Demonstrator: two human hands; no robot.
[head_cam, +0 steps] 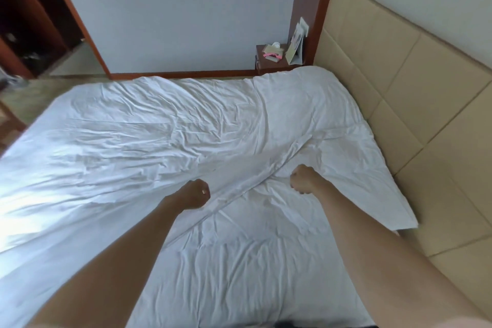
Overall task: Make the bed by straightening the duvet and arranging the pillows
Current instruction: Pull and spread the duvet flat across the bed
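White, creased cotton duvet [165, 125] covers the bed across mid-frame, and both hands, left hand [195, 193] and right hand [303, 178], are fisted, apparently bunching its diagonal fold at centre, so straightening is underway; next, pull it flat toward the beige padded headboard [415, 82].

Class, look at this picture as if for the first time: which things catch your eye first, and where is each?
First, the two bare arms reaching in from below, the left hand and right hand each gripping the rumpled white duvet along a diagonal fold mid-bed. Next, the tan padded headboard on the right, and the small cluttered nightstand in the far corner.
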